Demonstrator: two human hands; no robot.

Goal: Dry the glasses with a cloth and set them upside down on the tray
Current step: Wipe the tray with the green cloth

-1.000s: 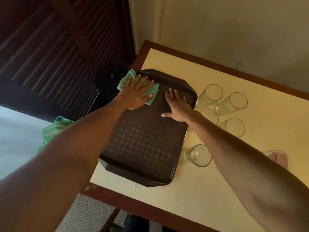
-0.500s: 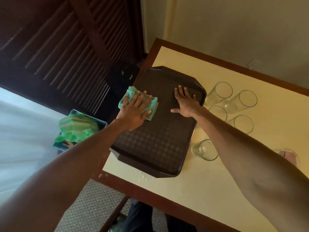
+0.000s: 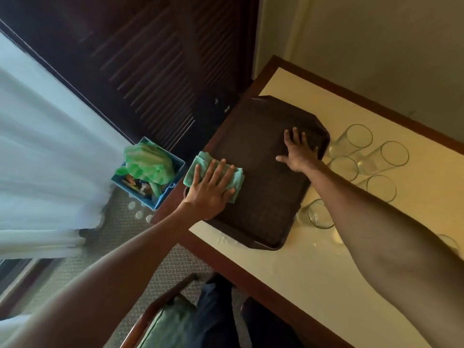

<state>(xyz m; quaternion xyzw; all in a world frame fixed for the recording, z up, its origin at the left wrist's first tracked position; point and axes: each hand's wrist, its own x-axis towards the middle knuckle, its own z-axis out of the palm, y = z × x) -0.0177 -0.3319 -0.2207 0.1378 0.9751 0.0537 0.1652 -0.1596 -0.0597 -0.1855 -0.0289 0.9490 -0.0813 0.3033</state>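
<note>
Since a second ago the left hand [image 3: 208, 189] has drawn the cloth [image 3: 198, 164] from the tray's [image 3: 263, 217] far left corner back along its left rim towards the person, while the right hand has kept its place

Furthest left, on the floor, stands a blue bin [image 3: 135, 194] with a green bag in it. Next comes the folded green cloth, lying half over the tray's left rim, the left hand flat on top with its fingers straight and spread, pressing rather than gripping. The dark tray lies on the tabletop [image 3: 326, 277] with its long side running away from the person; nothing stands on it yet. A few drops of water show on the tabletop by its near edge. The right hand [image 3: 300, 153] lies palm down near the far right corner of the tray, fingers straight and fanned, holding nothing and seemingly steadying it

The glasses [image 3: 351, 144] stand in a loose cluster just beside the tray's right rim, mouths up as far as I can tell, all apart from the cloth. So the wiping looks to be of the tray itself, and no glass is dried yet. The glasses lie to the right of both hands, and the right hand is much the nearer, the closest glass [image 3: 320, 214] sitting just under that forearm; I judge it should fetch one across to the cloth, gripping it by the side, since it must be turned over before it goes down
</note>
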